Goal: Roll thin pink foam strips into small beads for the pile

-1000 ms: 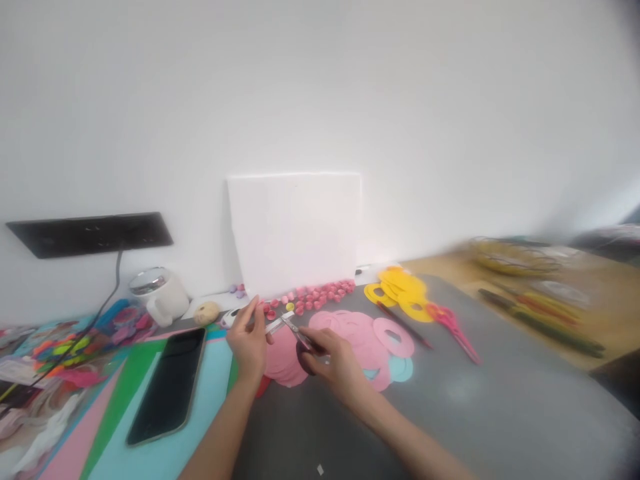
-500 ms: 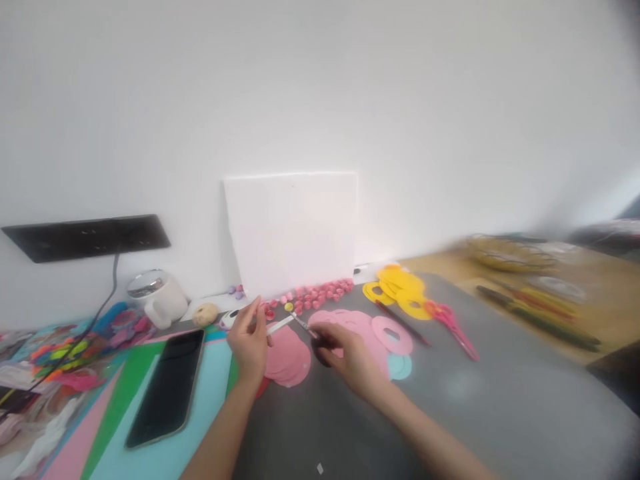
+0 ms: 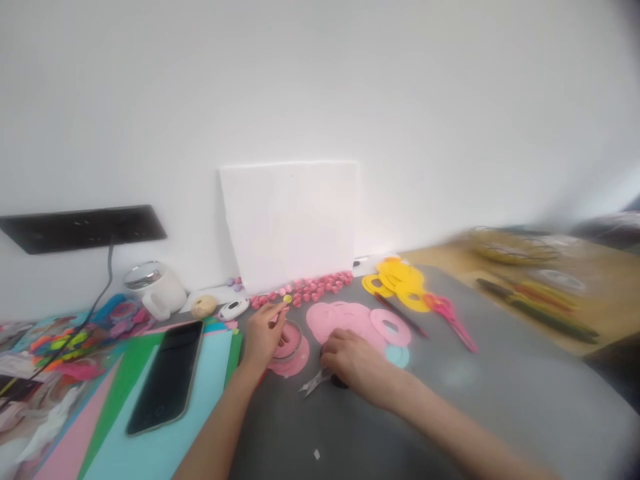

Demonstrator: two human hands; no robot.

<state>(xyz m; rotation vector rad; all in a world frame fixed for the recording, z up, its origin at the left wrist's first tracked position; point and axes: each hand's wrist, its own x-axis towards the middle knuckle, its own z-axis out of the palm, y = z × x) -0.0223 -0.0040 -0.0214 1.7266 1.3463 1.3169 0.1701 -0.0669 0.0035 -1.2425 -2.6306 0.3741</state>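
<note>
Lower centre: right hand (image 3: 350,363) fingers curled on scissors (image 3: 314,384) on surface (image 3: 450,413). Left hand (image 3: 263,337) at pink discs (image 3: 295,365), finger spread unclear. Risk: blades nicking discs.

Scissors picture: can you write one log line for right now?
left hand at round roll on pink discs | right hand on small scissors, flat on grey mat | phone beside left arm

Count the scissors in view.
2. One small pair at the right hand on the grey mat; one pink-handled pair right of the yellow paper rings. Blurred tools far right may hide more.
</note>
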